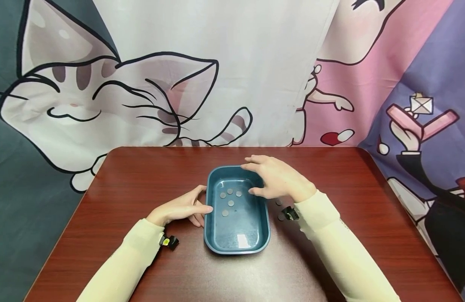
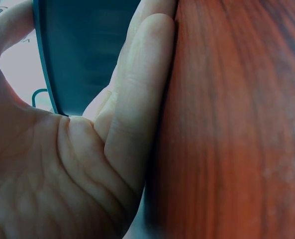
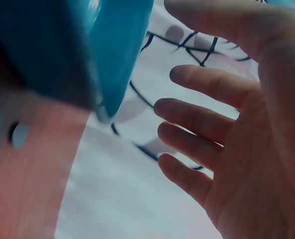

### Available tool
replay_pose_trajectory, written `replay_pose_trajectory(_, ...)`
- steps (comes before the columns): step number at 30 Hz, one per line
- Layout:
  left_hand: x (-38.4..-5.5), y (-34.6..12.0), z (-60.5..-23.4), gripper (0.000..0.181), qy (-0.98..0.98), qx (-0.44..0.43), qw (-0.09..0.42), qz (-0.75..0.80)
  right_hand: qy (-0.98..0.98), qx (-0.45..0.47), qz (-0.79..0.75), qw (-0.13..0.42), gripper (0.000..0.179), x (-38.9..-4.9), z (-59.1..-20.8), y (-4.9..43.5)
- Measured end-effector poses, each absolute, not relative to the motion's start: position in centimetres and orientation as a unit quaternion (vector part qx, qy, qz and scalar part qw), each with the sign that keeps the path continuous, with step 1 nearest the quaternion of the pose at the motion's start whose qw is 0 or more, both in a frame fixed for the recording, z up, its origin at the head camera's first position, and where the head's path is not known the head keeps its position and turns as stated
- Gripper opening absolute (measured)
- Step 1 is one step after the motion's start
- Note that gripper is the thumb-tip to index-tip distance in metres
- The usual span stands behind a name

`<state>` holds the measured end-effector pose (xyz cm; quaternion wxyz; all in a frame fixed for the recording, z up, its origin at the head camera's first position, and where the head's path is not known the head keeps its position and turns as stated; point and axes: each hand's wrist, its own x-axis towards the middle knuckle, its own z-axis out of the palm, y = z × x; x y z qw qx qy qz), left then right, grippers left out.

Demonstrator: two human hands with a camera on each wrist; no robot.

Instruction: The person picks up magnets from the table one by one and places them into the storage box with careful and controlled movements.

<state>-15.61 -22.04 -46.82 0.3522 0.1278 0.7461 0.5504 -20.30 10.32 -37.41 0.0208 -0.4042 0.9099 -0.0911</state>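
A blue rectangular tray (image 1: 237, 250) sits on the table, with several small silver coins (image 1: 230, 203) lying flat on its floor toward the far left. My left hand (image 1: 185, 208) holds the tray's left side, thumb over the rim and fingers low against the outer wall. In the left wrist view, those fingers (image 2: 137, 99) lie along the tabletop beside the tray. Above the tray's far right corner hovers my right hand (image 1: 279, 178), fingers spread and nothing in them. Two more coins (image 1: 281, 217) lie on the table right of the tray, partly hidden by the right wrist.
The reddish-brown wooden table (image 1: 149, 176) has rounded far corners. Behind its far edge hangs a cloth (image 1: 270, 75) printed with cartoon cats. Small black cameras (image 1: 290, 213) are strapped at both wrists.
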Motion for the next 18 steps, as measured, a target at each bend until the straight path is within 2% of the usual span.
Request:
replay_pose_trajectory(10,-15.7,-22.1,-46.8,0.072,0.746,0.129,0.355,0.549,0.917,-0.383,-0.111,0.012,0.064,-19.4,-38.2,14.9)
replay_pose_trajectory(18,-15.7,-22.1,-46.8,0.071,0.747,0.125,0.357,0.546,0.918,-0.38,-0.109,0.011,0.058,-18.9,-39.7,16.8)
